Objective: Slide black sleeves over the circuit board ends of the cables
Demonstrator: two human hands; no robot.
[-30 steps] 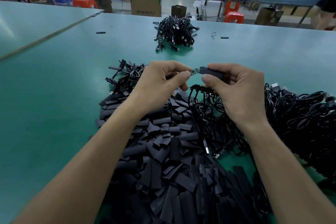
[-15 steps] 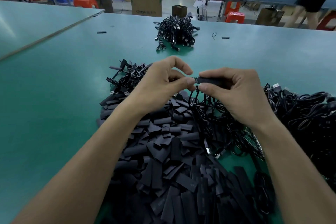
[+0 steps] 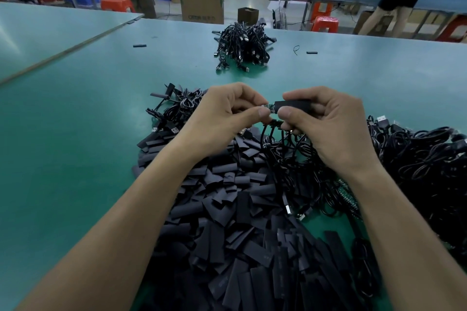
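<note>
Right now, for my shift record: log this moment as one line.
left hand: pinches green circuit board end | right hand: holds black tubular sleeve | stage: board at sleeve mouth

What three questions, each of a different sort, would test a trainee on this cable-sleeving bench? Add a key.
1. True or false: the black tubular sleeve fully covers the small circuit board at the cable's end.
2. The heap of loose flat black sleeves lies: A) on the green table mat, beneath the forearms; B) in a tray; C) on a shelf.
3. Fill in: the ___ hand holds the tubular sleeve.
Key: 1 false, the board's tip shows between the left hand and the right hand; 2 A; 3 right.
</note>
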